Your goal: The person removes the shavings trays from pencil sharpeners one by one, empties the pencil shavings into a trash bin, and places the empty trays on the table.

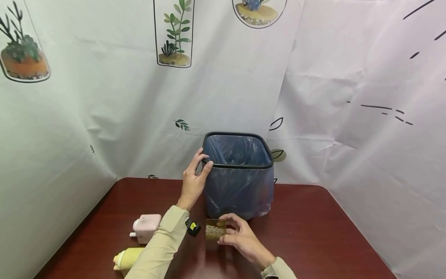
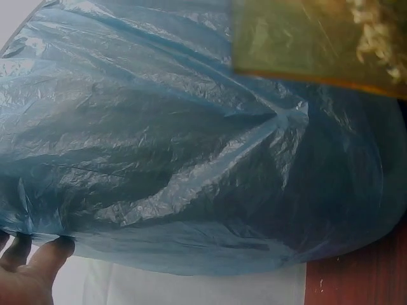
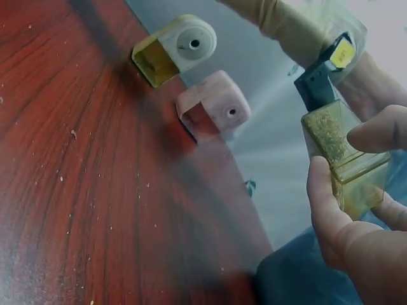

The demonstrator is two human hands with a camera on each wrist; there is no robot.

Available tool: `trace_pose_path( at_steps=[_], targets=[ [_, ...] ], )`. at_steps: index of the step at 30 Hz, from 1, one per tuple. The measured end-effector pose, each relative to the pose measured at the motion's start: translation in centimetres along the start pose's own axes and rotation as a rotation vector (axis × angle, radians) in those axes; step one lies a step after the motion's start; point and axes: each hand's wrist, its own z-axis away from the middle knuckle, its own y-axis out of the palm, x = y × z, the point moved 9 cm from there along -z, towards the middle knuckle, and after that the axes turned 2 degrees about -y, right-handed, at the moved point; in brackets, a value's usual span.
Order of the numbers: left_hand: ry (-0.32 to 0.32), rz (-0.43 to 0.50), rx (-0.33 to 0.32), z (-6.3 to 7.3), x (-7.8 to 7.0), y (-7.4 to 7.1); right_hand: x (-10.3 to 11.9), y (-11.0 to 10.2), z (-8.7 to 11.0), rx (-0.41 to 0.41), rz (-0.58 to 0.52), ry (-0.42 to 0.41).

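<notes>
My left hand (image 1: 194, 182) grips the near left corner of the black rim (image 1: 240, 167) of a trash can (image 1: 240, 190) lined with a blue plastic bag. In front of the can, my right hand (image 1: 242, 238) holds a small see-through amber box (image 1: 215, 229), thumb and fingers on its sides. Pale shavings (image 3: 331, 130) lie inside this box, which looks like a pencil sharpener's drawer. The left wrist view shows the box (image 2: 305, 44) close in front of the bag, while the left fingertips (image 2: 54, 254) touch the bag's edge.
On the left of the dark red table (image 1: 313, 232) are a pink pencil sharpener (image 1: 148, 228) and a yellow pencil sharpener (image 1: 129, 259), partly behind the left sleeve. Tiny crumbs (image 3: 74, 134) dot the tabletop. A white printed sheet (image 1: 223, 97) hangs behind the can.
</notes>
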Motion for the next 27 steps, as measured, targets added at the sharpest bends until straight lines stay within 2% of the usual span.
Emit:
trace_pose_path(
  at_steps=[8, 15, 20, 27],
  targets=[
    [-0.009, 0.025, 0.001, 0.1, -0.1, -0.1, 0.9, 0.1, 0.0, -0.007, -0.005, -0.024],
    [-0.015, 0.025, 0.01, 0.1, -0.1, 0.1, 1.8, -0.1, 0.1, -0.049, 0.076, -0.034],
    [-0.011, 0.026, 0.009, 0.0, -0.1, 0.0, 2.4, 0.6, 0.2, -0.037, 0.107, -0.048],
    [-0.014, 0.011, 0.007, 0.1, -0.3, 0.0, 2.9, 0.7, 0.4, -0.053, 0.09, -0.054]
  ],
)
